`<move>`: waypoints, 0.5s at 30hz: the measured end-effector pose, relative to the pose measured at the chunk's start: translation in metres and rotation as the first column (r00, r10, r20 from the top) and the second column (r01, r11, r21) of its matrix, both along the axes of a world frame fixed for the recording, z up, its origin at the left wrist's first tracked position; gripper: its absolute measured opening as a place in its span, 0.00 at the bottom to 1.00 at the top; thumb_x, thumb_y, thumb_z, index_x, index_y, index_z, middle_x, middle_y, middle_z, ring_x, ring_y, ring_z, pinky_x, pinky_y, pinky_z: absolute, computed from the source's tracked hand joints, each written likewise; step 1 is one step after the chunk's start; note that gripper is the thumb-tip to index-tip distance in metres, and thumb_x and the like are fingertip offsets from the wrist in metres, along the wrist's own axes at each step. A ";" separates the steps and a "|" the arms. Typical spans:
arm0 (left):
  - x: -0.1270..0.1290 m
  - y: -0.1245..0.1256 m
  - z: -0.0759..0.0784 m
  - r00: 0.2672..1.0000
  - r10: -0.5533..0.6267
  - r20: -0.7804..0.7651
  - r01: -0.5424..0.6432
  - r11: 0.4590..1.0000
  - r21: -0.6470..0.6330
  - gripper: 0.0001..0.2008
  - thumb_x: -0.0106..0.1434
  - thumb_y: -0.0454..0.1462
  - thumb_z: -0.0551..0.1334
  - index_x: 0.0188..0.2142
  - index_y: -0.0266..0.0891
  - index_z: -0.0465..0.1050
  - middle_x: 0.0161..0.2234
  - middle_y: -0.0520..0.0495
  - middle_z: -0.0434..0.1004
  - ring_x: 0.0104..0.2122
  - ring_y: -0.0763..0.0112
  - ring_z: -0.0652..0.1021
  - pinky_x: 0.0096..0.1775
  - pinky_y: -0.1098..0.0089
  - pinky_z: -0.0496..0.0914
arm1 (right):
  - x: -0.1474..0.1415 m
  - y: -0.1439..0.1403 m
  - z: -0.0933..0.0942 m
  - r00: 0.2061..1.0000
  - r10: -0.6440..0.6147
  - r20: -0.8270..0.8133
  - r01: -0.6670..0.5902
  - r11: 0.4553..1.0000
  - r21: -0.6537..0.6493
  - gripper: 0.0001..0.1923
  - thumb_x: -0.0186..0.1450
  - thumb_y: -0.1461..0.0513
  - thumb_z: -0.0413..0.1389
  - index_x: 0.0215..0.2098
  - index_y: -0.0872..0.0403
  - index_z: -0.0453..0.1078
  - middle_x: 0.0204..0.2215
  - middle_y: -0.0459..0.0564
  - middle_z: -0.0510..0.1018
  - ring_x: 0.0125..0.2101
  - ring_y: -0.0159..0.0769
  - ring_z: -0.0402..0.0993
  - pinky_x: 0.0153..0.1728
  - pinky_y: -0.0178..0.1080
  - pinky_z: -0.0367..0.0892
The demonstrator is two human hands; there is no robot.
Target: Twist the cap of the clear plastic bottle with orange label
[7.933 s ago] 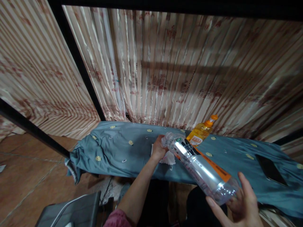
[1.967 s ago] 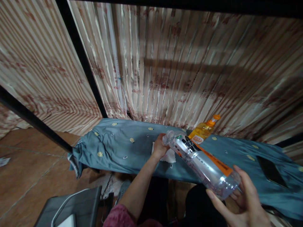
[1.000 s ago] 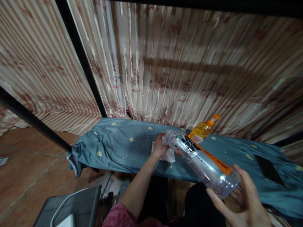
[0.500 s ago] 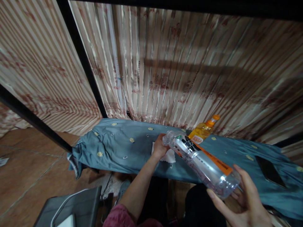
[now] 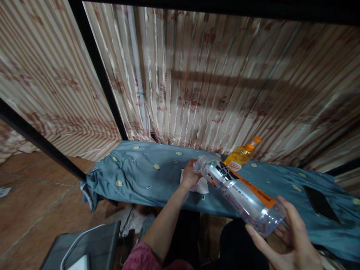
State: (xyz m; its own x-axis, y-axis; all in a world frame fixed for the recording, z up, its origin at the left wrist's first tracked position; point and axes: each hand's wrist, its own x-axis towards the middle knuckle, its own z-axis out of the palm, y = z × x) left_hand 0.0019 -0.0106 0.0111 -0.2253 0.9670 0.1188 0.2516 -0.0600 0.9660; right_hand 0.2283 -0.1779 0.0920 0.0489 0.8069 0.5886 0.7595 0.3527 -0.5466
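A clear plastic bottle (image 5: 239, 193) with a silver, black and orange label is held tilted between my hands, its neck toward the upper left. Around the neck, my left hand (image 5: 191, 176) is closed, with its fingers partly hidden. At the base, my right hand (image 5: 292, 232) grips the bottle between thumb and fingers. Beneath my left hand lies a crumpled white tissue (image 5: 201, 185). Just beyond the bottle stands a dispenser bottle of yellow liquid (image 5: 239, 155) with an orange cap, partly covered by the held bottle.
A blue-green patterned cloth (image 5: 140, 183) covers the narrow surface before me. On its right lies a dark phone (image 5: 320, 204). A dark stool (image 5: 95, 240) with a white device and cable (image 5: 80, 262) stands at lower left. Black frame posts (image 5: 98, 71) and striped curtains (image 5: 191, 82) close the back.
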 end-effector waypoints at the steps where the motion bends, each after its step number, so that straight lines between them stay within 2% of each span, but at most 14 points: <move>1: 0.000 0.000 0.000 1.000 0.001 0.000 -0.001 1.000 0.000 0.27 0.45 0.26 0.72 0.46 0.39 0.72 0.42 0.46 0.82 0.43 0.61 0.81 0.46 0.67 0.71 | -0.001 0.000 0.001 1.000 -0.002 -0.002 0.002 1.000 -0.003 0.50 0.56 0.50 0.67 0.71 0.49 0.52 0.61 0.60 0.70 0.38 0.46 0.83 0.37 0.42 0.79; 5: 0.000 0.001 -0.002 1.000 -0.008 -0.002 0.008 1.000 0.017 0.27 0.45 0.27 0.72 0.46 0.39 0.72 0.43 0.46 0.82 0.43 0.61 0.81 0.46 0.67 0.71 | -0.002 -0.002 0.002 1.000 -0.021 -0.009 0.021 0.999 -0.030 0.50 0.56 0.49 0.67 0.71 0.49 0.52 0.60 0.59 0.72 0.37 0.46 0.83 0.36 0.42 0.79; 11: 0.001 0.003 -0.006 1.000 -0.010 0.015 0.010 1.000 0.006 0.28 0.45 0.26 0.71 0.46 0.39 0.71 0.41 0.47 0.82 0.42 0.63 0.81 0.45 0.68 0.71 | -0.002 -0.004 0.001 0.999 -0.024 -0.028 0.023 0.999 -0.036 0.51 0.56 0.49 0.67 0.72 0.48 0.51 0.64 0.59 0.67 0.38 0.47 0.83 0.36 0.44 0.80; 15: 0.002 0.003 -0.005 1.000 -0.012 0.008 0.012 1.000 0.008 0.28 0.45 0.26 0.71 0.46 0.40 0.71 0.41 0.48 0.81 0.42 0.64 0.80 0.45 0.68 0.71 | -0.002 -0.004 0.000 0.998 -0.029 -0.052 0.026 0.998 -0.053 0.51 0.55 0.49 0.67 0.71 0.48 0.52 0.63 0.59 0.68 0.40 0.48 0.82 0.38 0.45 0.79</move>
